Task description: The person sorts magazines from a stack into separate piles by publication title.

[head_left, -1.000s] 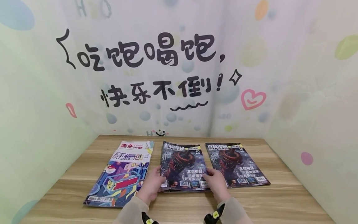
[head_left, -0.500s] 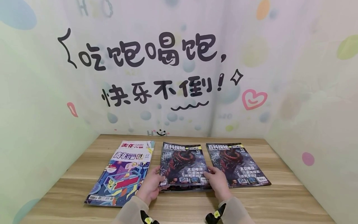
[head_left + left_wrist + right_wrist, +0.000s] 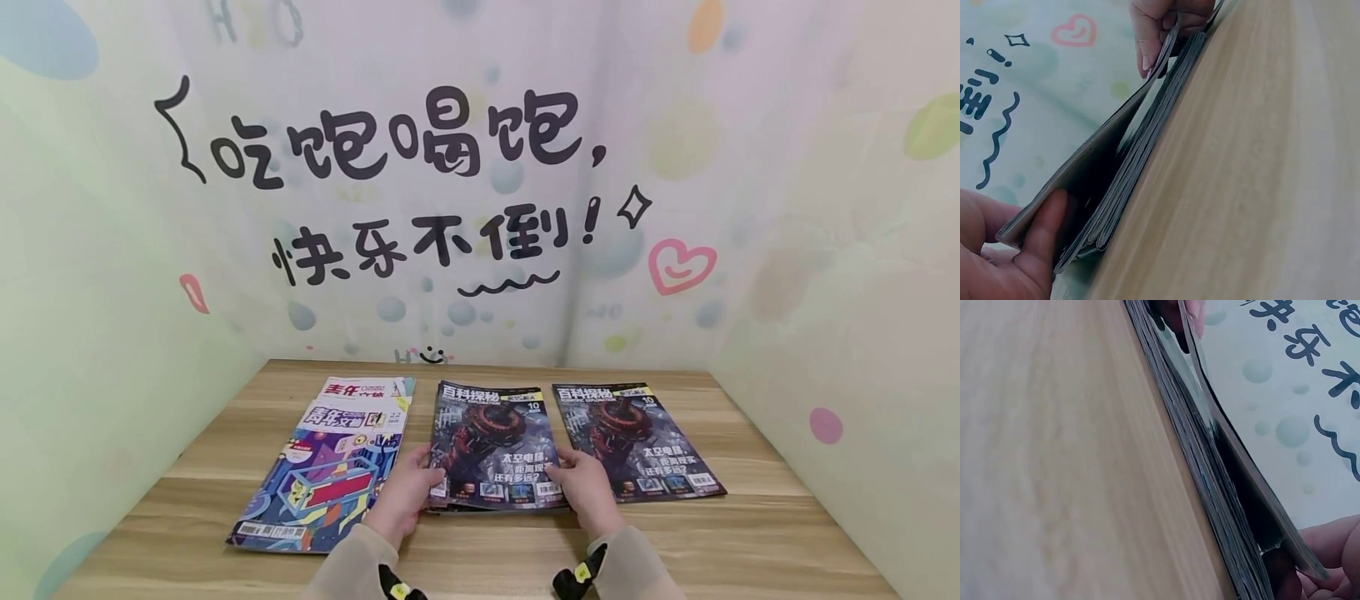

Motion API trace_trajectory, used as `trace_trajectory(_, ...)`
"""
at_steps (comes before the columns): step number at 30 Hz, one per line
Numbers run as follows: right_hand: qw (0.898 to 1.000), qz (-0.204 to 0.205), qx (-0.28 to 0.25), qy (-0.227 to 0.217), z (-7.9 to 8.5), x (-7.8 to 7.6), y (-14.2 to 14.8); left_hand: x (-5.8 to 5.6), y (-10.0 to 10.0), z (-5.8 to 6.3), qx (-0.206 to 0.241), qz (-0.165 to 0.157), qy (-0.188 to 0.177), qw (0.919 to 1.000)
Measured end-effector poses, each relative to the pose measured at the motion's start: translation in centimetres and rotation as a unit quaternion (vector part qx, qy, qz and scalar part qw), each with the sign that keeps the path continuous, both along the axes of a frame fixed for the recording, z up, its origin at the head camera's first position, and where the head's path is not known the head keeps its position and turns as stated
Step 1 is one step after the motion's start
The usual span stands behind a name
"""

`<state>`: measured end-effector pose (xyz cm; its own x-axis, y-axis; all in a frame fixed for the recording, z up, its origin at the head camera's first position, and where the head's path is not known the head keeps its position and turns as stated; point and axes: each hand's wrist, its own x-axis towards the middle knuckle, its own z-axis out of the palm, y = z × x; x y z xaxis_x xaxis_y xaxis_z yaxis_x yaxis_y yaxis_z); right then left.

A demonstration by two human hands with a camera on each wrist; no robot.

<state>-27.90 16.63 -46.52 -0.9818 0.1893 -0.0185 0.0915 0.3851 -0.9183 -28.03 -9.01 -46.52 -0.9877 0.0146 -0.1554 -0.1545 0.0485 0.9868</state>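
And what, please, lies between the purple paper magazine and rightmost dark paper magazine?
The head view shows the left hand, a dark rectangular magazine pile and the right hand.

Wood-grain table (image 3: 757, 533), pale backdrop (image 3: 525, 42) behind it, black Chinese lettering (image 3: 441, 225), pink smiling heart (image 3: 682, 268), orange oval (image 3: 705, 25) above.

L hand (image 3: 405, 492) & R hand (image 3: 587, 487): both extended fwd., approx. level, well apart, facing each other. Each in pinch grip, thumb above, finger(s) below; rest of fingers partly hidden in head view. L thumb (image 3: 435, 477) & R thumb (image 3: 553, 473) point inward. L sleeve (image 3: 352, 571) & R sleeve (image 3: 633, 571): lt. beige, reach wrists, angled inward.
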Motion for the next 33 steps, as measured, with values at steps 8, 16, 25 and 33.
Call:
trace_trajectory(8,1.000,0.006,0.008,0.003,-0.16,-0.02,0.06,0.04,0.06,0.33,-0.053,0.029,0.011,0.9981)
trace_trajectory(16,1.000,0.009,-0.010,-0.013,0.05,-0.16,0.06,0.13,-0.05,0.56,-0.053,0.027,0.009,0.9982)
trace_trajectory(25,0.999,0.014,-0.019,-0.021,0.29,0.00,0.08,0.06,-0.16,0.48,-0.059,0.022,0.007,0.9980)
trace_trajectory(33,1.000,0.015,-0.011,-0.011,0.22,0.00,0.12,-0.07,-0.19,0.09,-0.080,0.027,0.014,0.9963)
